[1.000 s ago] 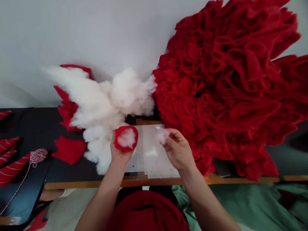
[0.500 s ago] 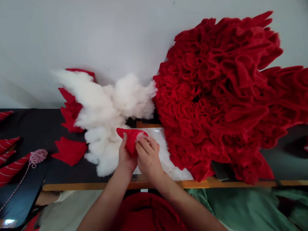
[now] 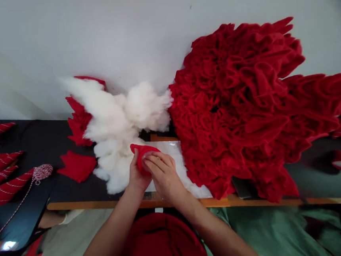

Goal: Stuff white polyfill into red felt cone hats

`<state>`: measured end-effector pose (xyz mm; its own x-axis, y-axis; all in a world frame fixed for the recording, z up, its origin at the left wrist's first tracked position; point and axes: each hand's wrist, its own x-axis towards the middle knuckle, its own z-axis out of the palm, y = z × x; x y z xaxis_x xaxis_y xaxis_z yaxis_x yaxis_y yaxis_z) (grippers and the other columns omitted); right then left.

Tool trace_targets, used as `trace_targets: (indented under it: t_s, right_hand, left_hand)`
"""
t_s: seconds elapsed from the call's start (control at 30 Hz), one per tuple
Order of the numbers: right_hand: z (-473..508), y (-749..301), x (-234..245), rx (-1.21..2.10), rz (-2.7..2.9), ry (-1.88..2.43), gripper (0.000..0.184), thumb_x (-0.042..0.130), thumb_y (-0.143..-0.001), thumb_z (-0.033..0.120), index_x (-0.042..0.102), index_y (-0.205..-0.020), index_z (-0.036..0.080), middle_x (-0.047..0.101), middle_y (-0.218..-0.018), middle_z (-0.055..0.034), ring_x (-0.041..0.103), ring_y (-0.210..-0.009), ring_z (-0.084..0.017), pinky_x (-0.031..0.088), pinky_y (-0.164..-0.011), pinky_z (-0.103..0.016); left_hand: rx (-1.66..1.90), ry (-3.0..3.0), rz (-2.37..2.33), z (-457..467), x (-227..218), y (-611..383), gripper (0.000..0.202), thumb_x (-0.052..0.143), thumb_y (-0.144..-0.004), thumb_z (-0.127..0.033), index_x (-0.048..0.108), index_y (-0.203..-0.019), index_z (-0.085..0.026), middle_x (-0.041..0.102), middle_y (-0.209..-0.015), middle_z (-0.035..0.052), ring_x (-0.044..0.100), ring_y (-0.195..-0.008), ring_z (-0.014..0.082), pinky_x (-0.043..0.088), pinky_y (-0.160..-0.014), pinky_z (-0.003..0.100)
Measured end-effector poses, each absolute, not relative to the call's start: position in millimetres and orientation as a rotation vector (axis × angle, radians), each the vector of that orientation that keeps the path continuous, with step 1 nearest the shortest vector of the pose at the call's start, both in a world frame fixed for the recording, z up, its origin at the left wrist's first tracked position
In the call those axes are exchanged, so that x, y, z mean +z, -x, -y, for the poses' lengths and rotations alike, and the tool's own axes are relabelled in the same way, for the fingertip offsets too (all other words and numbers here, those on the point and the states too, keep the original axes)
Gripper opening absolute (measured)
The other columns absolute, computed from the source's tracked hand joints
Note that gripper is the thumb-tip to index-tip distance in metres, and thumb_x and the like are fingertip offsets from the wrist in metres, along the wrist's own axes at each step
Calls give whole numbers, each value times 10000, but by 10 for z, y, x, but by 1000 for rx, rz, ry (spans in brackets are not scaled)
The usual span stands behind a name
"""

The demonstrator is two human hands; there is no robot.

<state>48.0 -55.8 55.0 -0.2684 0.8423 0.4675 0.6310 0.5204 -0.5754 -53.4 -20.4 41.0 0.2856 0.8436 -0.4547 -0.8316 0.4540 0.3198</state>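
Note:
Between my hands, above the table's front part, is a small red felt cone (image 3: 144,149) with its tip pointing up and left. My left hand (image 3: 138,174) is closed around the cone's left and lower side, thumb along its edge. My right hand (image 3: 162,170) lies over the cone's right side, its fingers bent and pressed against the felt; the fingertips are partly hidden. White fibre stuffing (image 3: 110,125) is heaped just left of and behind my hands. A white sheet (image 3: 176,159) lies beneath them.
A tall heap of red felt pieces (image 3: 234,110) rises on the right against the wall. Loose red felt (image 3: 77,166) lies left of the stuffing. Farther left are red cones wound with striped cord and a ball of red-and-white cord (image 3: 43,172). The wooden table edge (image 3: 84,205) runs in front.
My right fingers have moved slightly left and lie flatter over the cone. The white stuffing that showed at the cone's opening is now covered. My left hand keeps its hold.

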Motion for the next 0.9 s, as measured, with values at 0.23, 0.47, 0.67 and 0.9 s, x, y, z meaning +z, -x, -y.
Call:
trace_targets:
  t_s: [0.23, 0.47, 0.67, 0.9]
  right_hand:
    - [598, -554, 611, 209, 2141, 1041, 300, 400, -859, 95, 588, -1086, 154, 658, -990, -101, 524, -1026, -234, 420, -943, -426]
    - [513, -739, 628, 373, 1616, 1295, 288, 558, -810, 179, 600, -1087, 243, 599, -1052, -85, 546, -1020, -222, 464, -888, -395]
    - [266, -727, 539, 881, 1285, 1406, 213, 525, -662, 134, 641, -826, 204, 623, -795, -14, 569, -719, -158, 478, -666, -291]
    - [291, -760, 474, 758, 1180, 1424, 205, 481, -650, 140, 608, -800, 198, 598, -777, -15, 541, -722, -156, 450, -676, -292]
  left_hand:
    - [1026, 67, -602, 193, 448, 557, 397, 450, -856, -502, 603, -710, -166, 656, -652, 28, 616, -600, 108, 532, -627, 187]
    - [1105, 89, -685, 193, 496, 543, 321, 482, -854, -448, 617, -834, -157, 688, -766, 44, 651, -699, 155, 542, -683, 268]
    - [1032, 30, -698, 250, 479, 463, 350, 584, -794, -438, 600, -912, -108, 677, -848, 89, 647, -749, 176, 528, -716, 290]
    - [1310, -450, -871, 364, 497, 452, 461, 765, -589, -160, 572, -998, -252, 625, -965, -5, 590, -833, 140, 464, -726, 240]
